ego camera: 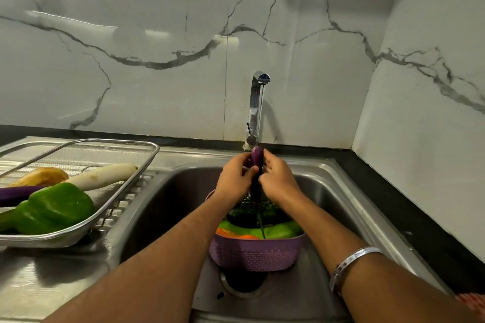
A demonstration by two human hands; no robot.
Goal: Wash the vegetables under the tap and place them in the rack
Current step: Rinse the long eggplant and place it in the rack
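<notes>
Hands, left (pixel 234 178) and right (pixel 278 178), both grip the eggplant (pixel 256 158) under the tap (pixel 256 107), above the basket (pixel 256 254) mid-sink (pixel 341 181); the rack (pixel 126 181) sits left, half full.

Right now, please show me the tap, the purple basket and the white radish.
tap (pixel 256 102): head view, on its upright spout.
purple basket (pixel 256 254): head view, front wall.
white radish (pixel 105 175): head view, mid-body.
</notes>
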